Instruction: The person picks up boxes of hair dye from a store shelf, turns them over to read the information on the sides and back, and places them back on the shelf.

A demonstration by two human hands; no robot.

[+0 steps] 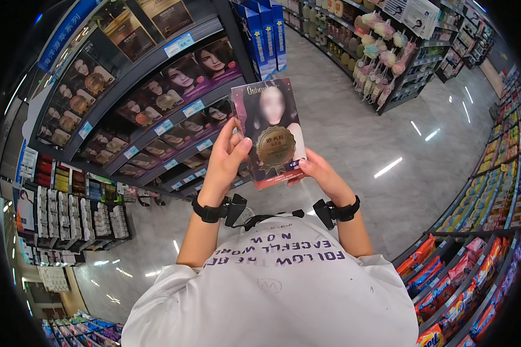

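Note:
A thin cardboard hair-product box (pixel 276 147) is held up in front of my chest, its front turned towards me. That front carries a portrait with long dark hair, a large gold seal and a red band along the bottom. My left hand (pixel 225 158) grips the box's left edge, thumb on the front and fingers partly hidden at the side. At the lower right corner, my right hand (pixel 325 175) pinches the box between its thumb and the fingers behind. A black strap with a small device (pixel 219 209) sits on my left wrist, and a similar one (pixel 336 212) on my right.
To the left, a tiered shelf (pixel 152 128) with price tags holds rows of similar boxes. Tall blue boxes (pixel 260 39) stand at its far end. Bath puffs (pixel 382 47) hang on a display across the grey floor (pixel 364 139). Bagged goods (pixel 456 277) fill the shelves at right.

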